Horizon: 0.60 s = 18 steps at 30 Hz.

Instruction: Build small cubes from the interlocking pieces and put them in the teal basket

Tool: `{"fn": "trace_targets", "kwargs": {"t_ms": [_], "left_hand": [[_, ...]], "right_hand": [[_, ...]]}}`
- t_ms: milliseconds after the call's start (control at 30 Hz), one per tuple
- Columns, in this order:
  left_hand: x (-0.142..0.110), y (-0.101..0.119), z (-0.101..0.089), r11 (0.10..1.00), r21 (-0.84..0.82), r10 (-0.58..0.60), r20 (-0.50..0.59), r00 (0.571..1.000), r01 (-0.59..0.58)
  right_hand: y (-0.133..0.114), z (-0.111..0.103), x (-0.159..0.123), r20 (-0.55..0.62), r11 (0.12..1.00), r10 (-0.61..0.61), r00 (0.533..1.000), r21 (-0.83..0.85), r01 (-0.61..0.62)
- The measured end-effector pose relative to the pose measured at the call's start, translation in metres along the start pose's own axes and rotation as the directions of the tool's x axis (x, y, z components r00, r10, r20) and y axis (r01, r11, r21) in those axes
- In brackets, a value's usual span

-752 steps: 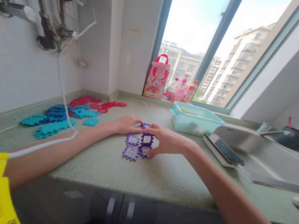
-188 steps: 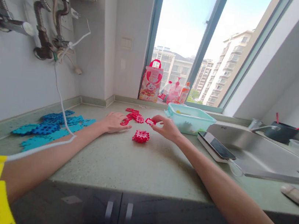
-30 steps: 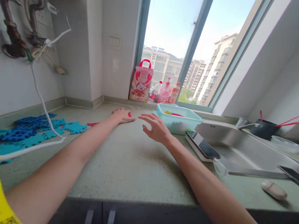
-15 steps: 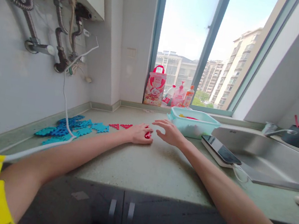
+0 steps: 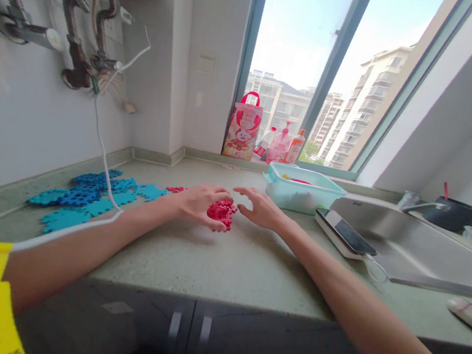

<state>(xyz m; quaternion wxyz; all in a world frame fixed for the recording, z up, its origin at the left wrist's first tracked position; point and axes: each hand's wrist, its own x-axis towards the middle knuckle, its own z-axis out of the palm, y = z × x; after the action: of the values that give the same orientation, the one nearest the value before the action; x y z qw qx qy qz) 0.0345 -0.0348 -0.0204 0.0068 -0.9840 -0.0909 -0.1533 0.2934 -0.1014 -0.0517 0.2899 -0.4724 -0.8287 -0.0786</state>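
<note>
My left hand (image 5: 201, 202) is curled around a cluster of red toothed plastic pieces (image 5: 220, 215) on the counter, thumb on the near side and fingers arched over the far side. Just to the right, my right hand (image 5: 258, 207) has its thumb and fingers apart, with nothing between them; its fingertips are close to the red cluster. Another red piece (image 5: 176, 190) lies behind my left wrist, partly hidden. Flat blue and turquoise toothed pieces (image 5: 84, 194) are spread in an overlapping group left of my left forearm.
A light turquoise plastic tub (image 5: 301, 197) stands behind my right hand. Beside it lies a phone (image 5: 348, 235) on a white block, at the edge of the steel sink (image 5: 423, 247). A white cable (image 5: 105, 167) crosses the counter at left. Bottles (image 5: 279, 147) line the windowsill.
The view has shifted slightly. My left hand has opened wider, showing more of the red cluster beneath it. My right hand stays beside it with fingers apart.
</note>
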Motion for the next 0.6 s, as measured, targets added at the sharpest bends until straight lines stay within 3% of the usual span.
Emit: {"fn": "trace_targets", "kwargs": {"t_ms": [167, 367, 600], "left_hand": [[-0.006, -0.011, -0.013, 0.998, 0.046, 0.041, -0.020, 0.999, -0.040], [-0.003, -0.008, -0.007, 0.998, -0.012, 0.057, -0.001, 0.998, -0.057], [-0.010, -0.034, -0.021, 0.991, -0.118, -0.071, -0.037, 0.997, 0.066]], "right_hand": [[0.003, 0.012, -0.001, 0.132, 0.999, -0.020, 0.991, 0.027, 0.017], [0.005, -0.002, -0.002, 0.179, 0.988, 0.000, 0.984, 0.153, -0.028], [0.000, -0.007, -0.003, 0.222, 0.973, 0.074, 0.972, 0.198, -0.119]]}}
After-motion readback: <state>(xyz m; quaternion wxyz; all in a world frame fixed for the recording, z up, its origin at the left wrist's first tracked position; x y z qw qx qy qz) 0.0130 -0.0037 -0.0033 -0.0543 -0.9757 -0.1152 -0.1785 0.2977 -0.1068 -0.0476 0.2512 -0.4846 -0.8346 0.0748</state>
